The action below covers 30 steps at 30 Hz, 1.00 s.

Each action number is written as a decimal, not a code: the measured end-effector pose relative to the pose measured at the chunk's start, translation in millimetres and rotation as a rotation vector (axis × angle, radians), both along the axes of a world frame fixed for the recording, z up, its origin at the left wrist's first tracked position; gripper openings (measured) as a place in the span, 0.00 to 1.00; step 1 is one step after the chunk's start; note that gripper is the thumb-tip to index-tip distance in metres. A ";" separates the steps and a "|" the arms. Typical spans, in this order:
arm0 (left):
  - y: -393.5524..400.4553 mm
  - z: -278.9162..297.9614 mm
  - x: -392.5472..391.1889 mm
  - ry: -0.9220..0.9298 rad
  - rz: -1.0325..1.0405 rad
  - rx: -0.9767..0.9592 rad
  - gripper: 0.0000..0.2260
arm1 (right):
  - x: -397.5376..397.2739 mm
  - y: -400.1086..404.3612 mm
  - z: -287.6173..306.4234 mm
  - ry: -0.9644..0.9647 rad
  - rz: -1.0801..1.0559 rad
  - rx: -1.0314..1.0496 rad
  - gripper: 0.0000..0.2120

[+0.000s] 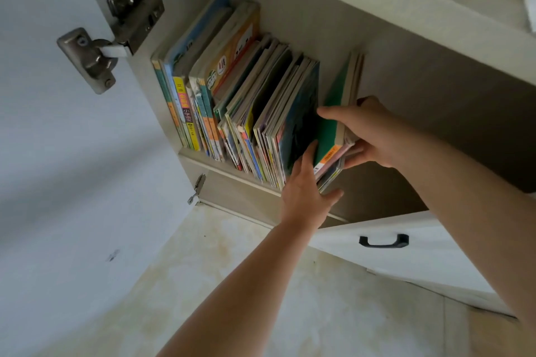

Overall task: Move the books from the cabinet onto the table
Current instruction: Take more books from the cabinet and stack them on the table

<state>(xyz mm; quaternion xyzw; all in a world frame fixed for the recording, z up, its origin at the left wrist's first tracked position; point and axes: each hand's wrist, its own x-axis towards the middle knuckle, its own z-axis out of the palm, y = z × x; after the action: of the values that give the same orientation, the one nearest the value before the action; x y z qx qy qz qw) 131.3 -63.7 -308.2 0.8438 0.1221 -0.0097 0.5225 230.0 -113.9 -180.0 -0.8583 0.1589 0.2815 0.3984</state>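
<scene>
A row of upright books (232, 101) stands on the cabinet shelf (232, 174), packed against its left wall. At the right end of the row a small bundle with a green-covered book (336, 101) on its left face is tipped away from the rest. My right hand (368, 133) grips this bundle, thumb on the green cover and fingers behind it. My left hand (304, 188) holds the bundle's lower front corner, fingers slipped between the green cover and the dark blue book (298, 124) beside it. The table is not in view.
The cabinet door (58, 153) stands open at the left, with a metal hinge (110, 35). Right of the books the shelf is bare. Below at the right a second white door with a black handle (384, 240) hangs open. Pale floor tiles (261, 284) lie beneath.
</scene>
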 end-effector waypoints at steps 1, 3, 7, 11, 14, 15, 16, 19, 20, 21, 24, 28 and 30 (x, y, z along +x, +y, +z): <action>-2.7 1.1 0.6 -0.004 0.028 -0.009 0.43 | 0.2 1.4 -1.2 0.010 0.002 0.004 0.32; -7.3 2.7 -0.2 -0.048 0.101 -0.001 0.40 | 1.2 5.7 -3.1 0.046 0.001 0.013 0.33; -6.3 3.8 -3.2 -0.219 0.294 0.143 0.31 | 4.7 17.7 -3.3 0.072 0.038 0.008 0.22; -4.9 6.9 -5.9 -0.162 0.306 0.083 0.30 | 4.7 23.9 -2.0 0.071 0.078 -0.017 0.14; -4.8 0.1 -1.7 -0.060 0.231 -0.049 0.32 | 2.2 25.1 -0.9 0.045 0.080 -0.044 0.12; -3.5 -2.4 2.3 -0.056 0.229 -0.048 0.33 | 1.3 25.4 0.4 0.036 0.080 -0.046 0.12; -3.0 -4.4 6.4 -0.063 0.227 -0.043 0.32 | 1.0 24.3 1.2 0.020 0.079 -0.045 0.12; -5.9 -3.5 12.9 -0.103 0.195 0.048 0.30 | -0.9 18.3 5.8 -0.052 0.091 -0.039 0.24; -6.5 -2.9 11.2 -0.127 0.182 0.083 0.29 | -4.1 15.5 6.9 -0.066 0.084 -0.037 0.24; -6.0 -3.8 7.8 -0.147 0.164 0.110 0.28 | -8.5 12.7 8.2 -0.073 0.069 -0.029 0.21; 2.1 -7.0 -9.4 -0.201 0.112 0.194 0.28 | -26.9 3.0 11.9 -0.051 0.008 0.017 0.15; 11.4 -2.4 -49.6 -0.198 0.148 0.268 0.27 | -64.8 2.0 14.8 -0.009 -0.061 0.119 0.19; 14.7 -2.8 -66.4 -0.183 0.178 0.254 0.26 | -83.0 1.3 11.6 0.003 -0.084 0.170 0.22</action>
<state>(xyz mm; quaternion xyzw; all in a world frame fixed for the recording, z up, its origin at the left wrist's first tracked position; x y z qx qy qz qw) 64.9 -49.0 -311.0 0.8862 0.1483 0.1289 0.4195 146.9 -112.6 -168.4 -0.8136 0.1710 0.2781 0.4812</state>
